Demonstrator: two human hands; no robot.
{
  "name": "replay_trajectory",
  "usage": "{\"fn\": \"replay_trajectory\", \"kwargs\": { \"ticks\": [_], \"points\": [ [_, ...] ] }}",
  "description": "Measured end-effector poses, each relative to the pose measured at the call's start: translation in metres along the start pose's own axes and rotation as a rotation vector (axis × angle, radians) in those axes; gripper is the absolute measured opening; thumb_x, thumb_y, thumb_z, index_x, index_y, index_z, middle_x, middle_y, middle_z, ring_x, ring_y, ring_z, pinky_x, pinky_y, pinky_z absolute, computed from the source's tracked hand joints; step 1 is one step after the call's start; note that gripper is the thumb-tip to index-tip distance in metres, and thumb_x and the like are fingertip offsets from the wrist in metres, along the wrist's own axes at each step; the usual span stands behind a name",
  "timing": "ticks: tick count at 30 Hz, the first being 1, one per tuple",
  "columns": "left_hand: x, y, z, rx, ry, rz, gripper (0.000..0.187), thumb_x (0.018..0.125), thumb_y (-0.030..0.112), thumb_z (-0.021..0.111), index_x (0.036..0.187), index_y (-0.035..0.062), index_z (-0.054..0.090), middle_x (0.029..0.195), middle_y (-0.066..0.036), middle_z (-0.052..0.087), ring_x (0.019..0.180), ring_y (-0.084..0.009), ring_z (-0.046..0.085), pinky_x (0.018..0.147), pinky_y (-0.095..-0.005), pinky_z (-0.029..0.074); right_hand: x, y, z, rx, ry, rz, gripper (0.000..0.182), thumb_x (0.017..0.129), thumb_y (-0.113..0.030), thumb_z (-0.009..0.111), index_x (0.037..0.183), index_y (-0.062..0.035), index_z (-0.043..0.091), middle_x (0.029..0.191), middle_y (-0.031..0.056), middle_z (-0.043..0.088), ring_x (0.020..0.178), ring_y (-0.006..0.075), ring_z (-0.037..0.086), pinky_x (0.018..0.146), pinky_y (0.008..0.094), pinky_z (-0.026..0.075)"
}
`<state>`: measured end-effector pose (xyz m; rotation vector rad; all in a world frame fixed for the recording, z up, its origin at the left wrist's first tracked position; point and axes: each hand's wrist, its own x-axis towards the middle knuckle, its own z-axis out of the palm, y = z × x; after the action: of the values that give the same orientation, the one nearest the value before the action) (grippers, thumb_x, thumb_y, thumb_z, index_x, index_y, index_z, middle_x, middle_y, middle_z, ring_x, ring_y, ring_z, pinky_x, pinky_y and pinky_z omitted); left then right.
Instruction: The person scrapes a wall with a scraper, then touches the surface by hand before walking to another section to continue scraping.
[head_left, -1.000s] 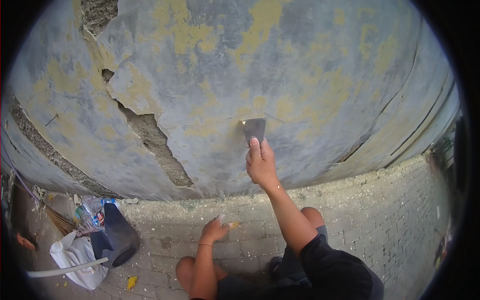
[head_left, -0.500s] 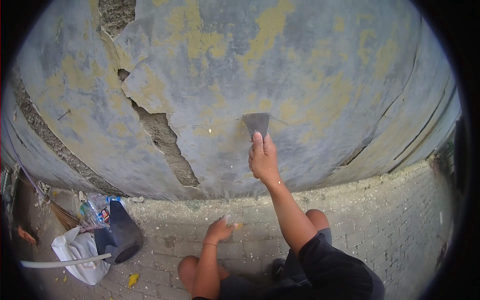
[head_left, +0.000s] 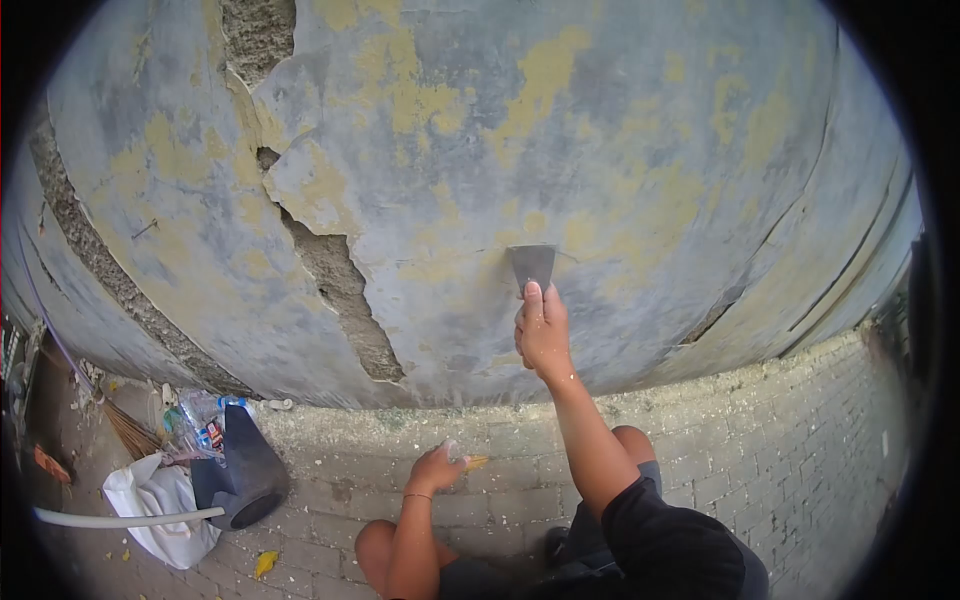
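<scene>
My right hand (head_left: 543, 335) is raised against a grey wall (head_left: 620, 130) with peeling yellow patches. It grips a metal scraper (head_left: 531, 265), index finger laid along the blade, whose edge is pressed flat on the wall. My left hand (head_left: 436, 468) hangs low near the brick ground (head_left: 740, 450), fingers closed around a small pale and yellow object (head_left: 468, 461) that I cannot identify. My knees show at the bottom of the view.
A wide crack with bare plaster (head_left: 340, 290) runs down the wall to the left of the scraper. At lower left lie a dark bucket on its side (head_left: 240, 470), a white bag (head_left: 155, 505), a white pipe (head_left: 120, 518), a broom (head_left: 125, 430) and plastic bottles (head_left: 195, 415).
The view has shifted, so the scraper and my right hand sit slightly further right and lower on the wall. My left hand stays low by the ground.
</scene>
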<state>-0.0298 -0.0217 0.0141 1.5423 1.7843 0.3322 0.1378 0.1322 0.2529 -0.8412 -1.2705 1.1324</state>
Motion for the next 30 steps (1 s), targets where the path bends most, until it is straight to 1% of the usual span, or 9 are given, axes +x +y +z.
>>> {"fn": "replay_trajectory", "kwargs": {
  "ticks": [3, 5, 6, 9, 12, 15, 20, 27, 30],
  "points": [
    [-0.002, 0.005, -0.007, -0.004, 0.032, 0.0, 0.073, 0.084, 0.053, 0.063, 0.136, 0.0045, 0.048, 0.119, -0.022, 0.063, 0.113, -0.0342, 0.06, 0.096, -0.0404, 0.046, -0.007, 0.001, -0.014, -0.064, 0.082, 0.091, 0.029, 0.104, -0.036, 0.041, 0.097, -0.008, 0.045, 0.055, -0.0046, 0.035, 0.038, 0.0047, 0.031, 0.034, 0.0234, 0.026],
    [-0.006, 0.016, -0.013, -0.018, -0.055, -0.024, 0.072, 0.086, 0.053, 0.058, 0.137, 0.0039, 0.047, 0.132, -0.02, 0.056, 0.122, -0.0361, 0.053, 0.101, -0.0432, 0.042, -0.004, -0.011, -0.008, -0.03, 0.101, 0.042, 0.03, 0.104, -0.036, 0.041, 0.097, -0.0074, 0.045, 0.056, -0.0048, 0.034, 0.039, 0.0046, 0.03, 0.034, 0.0233, 0.026],
    [-0.006, 0.015, -0.01, -0.008, -0.073, -0.019, 0.072, 0.086, 0.053, 0.058, 0.137, 0.0039, 0.047, 0.132, -0.02, 0.056, 0.122, -0.0361, 0.053, 0.101, -0.0432, 0.042, 0.0, -0.024, -0.001, 0.01, 0.088, 0.106, 0.03, 0.104, -0.036, 0.041, 0.097, -0.0072, 0.045, 0.056, -0.0049, 0.034, 0.039, 0.0046, 0.03, 0.034, 0.0234, 0.026],
    [-0.004, 0.01, -0.007, -0.004, -0.086, -0.026, 0.071, 0.086, 0.053, 0.058, 0.137, 0.004, 0.047, 0.132, -0.02, 0.056, 0.122, -0.0357, 0.053, 0.102, -0.0429, 0.042, 0.01, -0.051, 0.015, 0.003, 0.07, 0.09, 0.03, 0.104, -0.036, 0.041, 0.097, -0.0072, 0.045, 0.056, -0.005, 0.034, 0.04, 0.0046, 0.03, 0.034, 0.0233, 0.026],
    [-0.007, 0.007, -0.009, -0.022, -0.075, -0.025, 0.071, 0.086, 0.052, 0.058, 0.137, 0.0043, 0.047, 0.131, -0.021, 0.056, 0.122, -0.0359, 0.053, 0.101, -0.043, 0.042, 0.004, -0.028, -0.008, -0.018, 0.087, 0.067, 0.03, 0.104, -0.036, 0.04, 0.097, -0.0067, 0.044, 0.056, -0.0046, 0.034, 0.04, 0.0048, 0.031, 0.034, 0.0239, 0.027],
    [-0.002, -0.001, -0.007, -0.009, 0.002, -0.026, 0.071, 0.083, 0.053, 0.063, 0.134, 0.0043, 0.051, 0.121, -0.022, 0.063, 0.114, -0.034, 0.06, 0.096, -0.0401, 0.046, -0.002, -0.028, -0.011, -0.035, 0.099, 0.101, 0.031, 0.104, -0.036, 0.04, 0.097, -0.0063, 0.044, 0.055, -0.0043, 0.035, 0.04, 0.005, 0.032, 0.034, 0.0243, 0.028],
    [-0.008, 0.003, -0.004, -0.016, -0.037, -0.015, 0.073, 0.083, 0.054, 0.063, 0.134, 0.0031, 0.05, 0.121, -0.022, 0.062, 0.114, -0.0348, 0.06, 0.096, -0.0404, 0.046, 0.01, -0.055, 0.008, 0.013, 0.105, 0.097, 0.032, 0.104, -0.037, 0.041, 0.097, -0.0053, 0.044, 0.055, -0.0042, 0.034, 0.039, 0.0054, 0.032, 0.034, 0.0241, 0.029],
    [-0.008, -0.009, -0.006, 0.017, -0.029, -0.024, 0.074, 0.083, 0.054, 0.063, 0.133, 0.002, 0.05, 0.122, -0.024, 0.061, 0.114, -0.0354, 0.059, 0.096, -0.0405, 0.046, 0.006, -0.029, -0.006, -0.049, 0.115, 0.114, 0.031, 0.104, -0.036, 0.041, 0.098, -0.006, 0.045, 0.055, -0.0046, 0.034, 0.038, 0.0051, 0.031, 0.034, 0.0241, 0.028],
    [-0.014, 0.006, -0.014, -0.005, -0.065, -0.042, 0.072, 0.084, 0.052, 0.06, 0.137, 0.0055, 0.047, 0.133, -0.022, 0.055, 0.122, -0.0366, 0.053, 0.102, -0.0428, 0.042, 0.011, -0.039, 0.004, -0.013, 0.096, 0.09, 0.031, 0.104, -0.036, 0.041, 0.097, -0.0064, 0.045, 0.055, -0.0045, 0.033, 0.039, 0.0053, 0.031, 0.034, 0.0241, 0.029]
  ]
}}
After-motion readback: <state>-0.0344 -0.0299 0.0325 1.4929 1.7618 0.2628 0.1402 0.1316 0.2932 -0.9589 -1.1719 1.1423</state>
